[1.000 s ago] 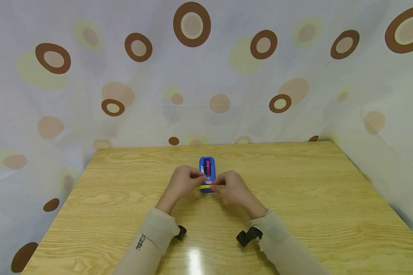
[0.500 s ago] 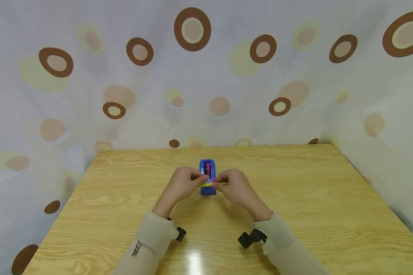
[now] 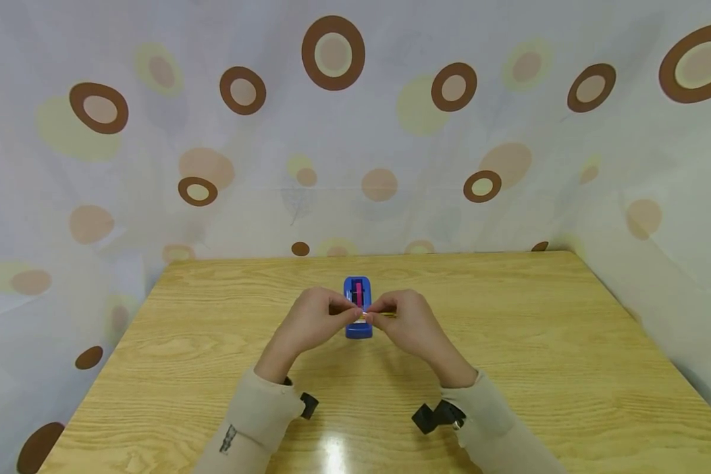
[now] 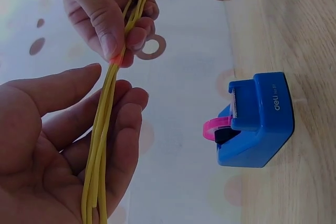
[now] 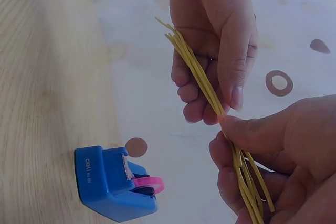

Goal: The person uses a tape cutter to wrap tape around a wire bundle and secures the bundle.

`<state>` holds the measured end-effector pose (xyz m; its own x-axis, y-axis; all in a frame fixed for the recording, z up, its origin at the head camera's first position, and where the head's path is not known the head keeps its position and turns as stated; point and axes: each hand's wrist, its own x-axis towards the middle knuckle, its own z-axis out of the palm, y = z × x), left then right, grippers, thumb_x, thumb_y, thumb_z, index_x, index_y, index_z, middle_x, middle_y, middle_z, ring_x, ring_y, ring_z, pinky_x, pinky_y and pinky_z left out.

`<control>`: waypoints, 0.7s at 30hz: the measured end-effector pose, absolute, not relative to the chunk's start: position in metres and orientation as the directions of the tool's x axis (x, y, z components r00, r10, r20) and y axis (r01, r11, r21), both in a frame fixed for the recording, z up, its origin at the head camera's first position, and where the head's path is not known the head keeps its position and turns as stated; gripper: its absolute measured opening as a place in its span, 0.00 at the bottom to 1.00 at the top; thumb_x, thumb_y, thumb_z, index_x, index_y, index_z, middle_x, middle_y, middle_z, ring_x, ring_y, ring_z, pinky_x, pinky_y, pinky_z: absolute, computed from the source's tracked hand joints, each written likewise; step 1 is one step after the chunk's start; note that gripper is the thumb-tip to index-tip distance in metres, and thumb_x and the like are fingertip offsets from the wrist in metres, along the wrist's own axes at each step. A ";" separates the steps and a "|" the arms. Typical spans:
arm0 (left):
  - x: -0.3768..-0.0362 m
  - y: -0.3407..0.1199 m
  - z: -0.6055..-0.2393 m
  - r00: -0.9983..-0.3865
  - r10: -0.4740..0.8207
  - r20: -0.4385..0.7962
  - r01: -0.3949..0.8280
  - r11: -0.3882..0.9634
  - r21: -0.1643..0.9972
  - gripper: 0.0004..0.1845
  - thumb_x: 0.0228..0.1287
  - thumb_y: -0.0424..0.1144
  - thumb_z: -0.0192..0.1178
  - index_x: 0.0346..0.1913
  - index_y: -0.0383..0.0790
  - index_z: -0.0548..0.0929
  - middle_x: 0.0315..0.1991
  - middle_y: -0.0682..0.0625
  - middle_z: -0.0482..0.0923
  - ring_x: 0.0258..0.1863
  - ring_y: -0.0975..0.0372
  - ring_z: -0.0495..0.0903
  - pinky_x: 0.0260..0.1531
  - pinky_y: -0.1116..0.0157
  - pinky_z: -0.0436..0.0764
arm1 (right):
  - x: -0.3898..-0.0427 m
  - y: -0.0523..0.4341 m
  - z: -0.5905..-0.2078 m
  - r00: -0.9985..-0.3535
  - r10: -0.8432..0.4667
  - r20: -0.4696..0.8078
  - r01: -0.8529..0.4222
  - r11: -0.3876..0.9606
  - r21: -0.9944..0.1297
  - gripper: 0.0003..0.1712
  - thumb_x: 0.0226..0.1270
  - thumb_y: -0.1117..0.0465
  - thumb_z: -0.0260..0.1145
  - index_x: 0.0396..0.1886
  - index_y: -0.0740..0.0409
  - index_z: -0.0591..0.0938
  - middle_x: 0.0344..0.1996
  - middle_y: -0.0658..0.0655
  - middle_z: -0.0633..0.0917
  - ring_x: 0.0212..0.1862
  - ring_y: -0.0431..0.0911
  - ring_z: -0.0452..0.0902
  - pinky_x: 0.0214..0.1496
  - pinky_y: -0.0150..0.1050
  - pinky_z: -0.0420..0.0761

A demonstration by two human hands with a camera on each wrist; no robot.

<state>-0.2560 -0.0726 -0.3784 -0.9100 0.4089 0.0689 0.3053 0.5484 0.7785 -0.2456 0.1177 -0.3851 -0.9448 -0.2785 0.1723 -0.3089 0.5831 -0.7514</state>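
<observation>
both hands [image 3: 361,319] closer together now, pinching thin yellow strands [image 4: 102,129] above glossy blue plastic dispenser [image 3: 358,309]

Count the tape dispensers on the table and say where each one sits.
1. The blue tape dispenser stands on the wooden table, just behind the left hand and right hand, which together pinch a bundle of yellow strands.

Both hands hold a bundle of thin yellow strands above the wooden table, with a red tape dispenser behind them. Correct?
Not quite: the plastic tape dispenser is blue, with pink tape, as both wrist views show. The left hand and right hand do hold the bundle of thin yellow strands above the wooden table.
</observation>
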 end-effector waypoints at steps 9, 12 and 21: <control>-0.251 -0.073 -0.371 -0.892 0.438 0.108 0.363 0.555 0.749 0.10 0.58 0.50 0.61 0.36 0.52 0.87 0.30 0.62 0.80 0.27 0.66 0.77 0.27 0.66 0.76 | -0.240 0.118 -0.375 -0.938 -0.275 0.213 -0.338 0.578 -0.743 0.03 0.57 0.56 0.67 0.26 0.47 0.85 0.25 0.40 0.82 0.36 0.38 0.77 0.39 0.40 0.78; -0.248 -0.072 -0.368 -0.888 0.443 0.123 0.382 0.561 0.735 0.11 0.57 0.53 0.60 0.36 0.53 0.87 0.31 0.64 0.80 0.26 0.66 0.76 0.26 0.66 0.76 | -0.237 0.118 -0.371 -0.934 -0.275 0.229 -0.351 0.571 -0.743 0.03 0.56 0.55 0.67 0.26 0.46 0.85 0.25 0.41 0.82 0.36 0.39 0.77 0.40 0.41 0.77; -0.238 -0.074 -0.357 -0.875 0.451 0.174 0.440 0.595 0.672 0.12 0.57 0.56 0.58 0.34 0.55 0.87 0.28 0.67 0.79 0.20 0.66 0.72 0.22 0.67 0.73 | -0.227 0.117 -0.360 -0.920 -0.280 0.274 -0.389 0.565 -0.728 0.03 0.57 0.54 0.67 0.26 0.44 0.84 0.25 0.38 0.81 0.34 0.35 0.77 0.39 0.38 0.77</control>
